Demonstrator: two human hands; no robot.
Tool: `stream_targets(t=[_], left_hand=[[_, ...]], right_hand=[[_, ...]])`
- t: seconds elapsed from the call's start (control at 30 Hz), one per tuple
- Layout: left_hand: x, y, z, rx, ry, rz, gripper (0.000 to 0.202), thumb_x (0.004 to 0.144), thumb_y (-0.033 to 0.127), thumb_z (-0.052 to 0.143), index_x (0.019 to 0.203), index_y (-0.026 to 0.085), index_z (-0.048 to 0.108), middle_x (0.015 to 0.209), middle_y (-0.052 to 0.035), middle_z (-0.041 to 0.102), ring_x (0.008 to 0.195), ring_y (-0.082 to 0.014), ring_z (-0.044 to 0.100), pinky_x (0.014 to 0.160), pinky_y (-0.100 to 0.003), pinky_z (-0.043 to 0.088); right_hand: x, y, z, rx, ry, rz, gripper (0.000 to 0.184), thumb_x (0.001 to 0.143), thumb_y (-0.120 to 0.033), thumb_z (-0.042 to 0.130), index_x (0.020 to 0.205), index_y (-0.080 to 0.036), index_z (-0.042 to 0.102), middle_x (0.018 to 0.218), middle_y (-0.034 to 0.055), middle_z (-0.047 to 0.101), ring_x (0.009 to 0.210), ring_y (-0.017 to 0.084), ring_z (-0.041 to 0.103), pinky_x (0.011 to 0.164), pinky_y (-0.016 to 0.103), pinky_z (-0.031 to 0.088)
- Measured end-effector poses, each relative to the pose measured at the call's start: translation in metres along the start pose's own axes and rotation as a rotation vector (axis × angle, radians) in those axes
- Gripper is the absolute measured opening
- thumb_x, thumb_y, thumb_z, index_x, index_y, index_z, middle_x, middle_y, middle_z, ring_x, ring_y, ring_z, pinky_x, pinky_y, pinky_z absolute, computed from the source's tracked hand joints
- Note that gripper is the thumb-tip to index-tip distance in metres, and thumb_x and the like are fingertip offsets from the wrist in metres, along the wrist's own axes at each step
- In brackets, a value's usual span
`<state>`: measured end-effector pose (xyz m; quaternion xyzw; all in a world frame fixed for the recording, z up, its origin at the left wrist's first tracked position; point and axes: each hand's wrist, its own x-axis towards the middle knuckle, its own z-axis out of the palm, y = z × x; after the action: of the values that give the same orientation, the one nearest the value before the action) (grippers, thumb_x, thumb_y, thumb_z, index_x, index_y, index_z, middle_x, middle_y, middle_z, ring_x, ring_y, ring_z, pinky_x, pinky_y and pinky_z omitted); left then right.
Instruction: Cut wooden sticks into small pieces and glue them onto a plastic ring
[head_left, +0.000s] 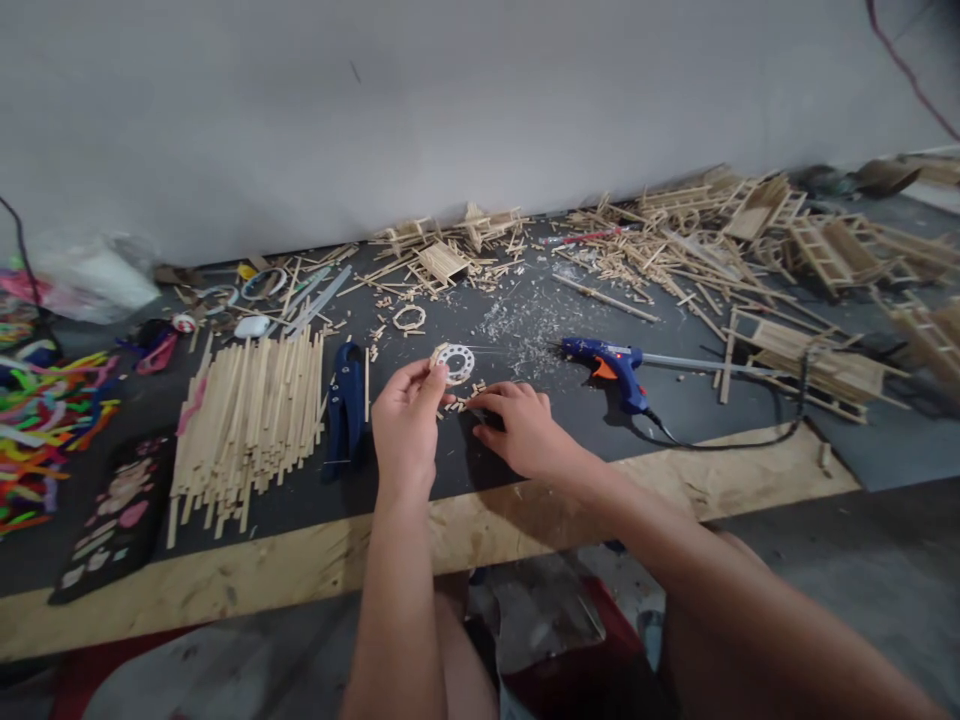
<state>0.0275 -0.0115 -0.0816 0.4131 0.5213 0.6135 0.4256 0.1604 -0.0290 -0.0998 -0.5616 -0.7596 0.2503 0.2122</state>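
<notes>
The left hand pinches a white ring with holes between thumb and fingers, just above the tabletop. Beside it, the right hand's fingertips reach small wooden pieces; whether they grip one, I cannot tell.

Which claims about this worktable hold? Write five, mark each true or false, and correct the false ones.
1. The left hand holds a white ring with round holes. True.
2. A blue glue gun with an orange trigger lies to the right of the right hand. True.
3. The right hand grips that gun. False: it is at small pale wooden pieces.
4. Everything at the far left is plain wood. False: brightly coloured strips lie there.
</notes>
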Motion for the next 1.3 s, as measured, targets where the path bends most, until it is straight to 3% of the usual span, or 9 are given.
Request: stream_targets(t=[0.17,0.37,0.6,0.8,1.1,1.3], left_hand=[[0.001,-0.001,-0.001,0.017,-0.009,0.002,0.028,0.069,0.033,0.069,0.089,0.014,0.066,0.082,-0.0051,0.067,0.067,-0.0117,0.059,0.058,-0.021,0.049],[0.000,0.001,0.000,-0.010,-0.015,-0.002,0.027,0.069,0.032,0.069,0.088,0.014,0.066,0.081,-0.0042,0.067,0.064,-0.0096,0.057,0.057,-0.020,0.049],[-0.002,0.003,0.002,-0.044,-0.014,-0.031,0.025,0.067,0.031,0.070,0.085,0.014,0.066,0.078,-0.0031,0.067,0.058,-0.0078,0.055,0.055,-0.020,0.047],[-0.002,0.003,0.002,-0.048,-0.020,-0.038,0.025,0.067,0.031,0.070,0.085,0.014,0.066,0.079,-0.0033,0.067,0.061,-0.0086,0.057,0.056,-0.020,0.047],[-0.004,0.002,0.002,-0.046,-0.034,-0.035,0.025,0.068,0.032,0.069,0.085,0.015,0.066,0.081,-0.0037,0.067,0.065,-0.0099,0.058,0.057,-0.020,0.048],[-0.005,0.004,0.002,-0.013,-0.052,-0.032,0.026,0.070,0.034,0.067,0.087,0.015,0.065,0.085,-0.0051,0.068,0.072,-0.0129,0.060,0.059,-0.021,0.048]], right_hand=[[0.005,-0.001,0.010,-0.032,0.029,-0.004,0.031,0.081,-0.026,0.052,0.110,-0.031,0.060,0.115,0.0049,0.057,0.102,0.027,0.045,0.080,0.041,0.030],[0.007,0.000,0.014,-0.028,0.063,0.040,0.019,0.080,-0.029,0.054,0.097,-0.029,0.064,0.097,0.0038,0.061,0.094,0.024,0.048,0.078,0.038,0.030],[0.008,-0.005,0.013,-0.139,0.031,0.038,0.034,0.083,-0.033,0.050,0.117,-0.034,0.056,0.100,0.0063,0.058,0.093,0.026,0.047,0.077,0.039,0.031],[0.007,-0.006,0.016,-0.119,0.059,0.047,0.021,0.082,-0.036,0.053,0.101,-0.034,0.064,0.097,0.0049,0.058,0.092,0.024,0.046,0.078,0.037,0.030],[0.006,-0.009,0.019,-0.129,0.081,0.044,0.017,0.080,-0.041,0.056,0.091,-0.037,0.068,0.093,0.0048,0.056,0.090,0.025,0.044,0.077,0.038,0.028],[0.002,-0.012,0.016,-0.049,0.117,0.032,0.015,0.079,-0.036,0.056,0.085,-0.031,0.069,0.091,0.0058,0.055,0.092,0.025,0.044,0.079,0.038,0.031]])
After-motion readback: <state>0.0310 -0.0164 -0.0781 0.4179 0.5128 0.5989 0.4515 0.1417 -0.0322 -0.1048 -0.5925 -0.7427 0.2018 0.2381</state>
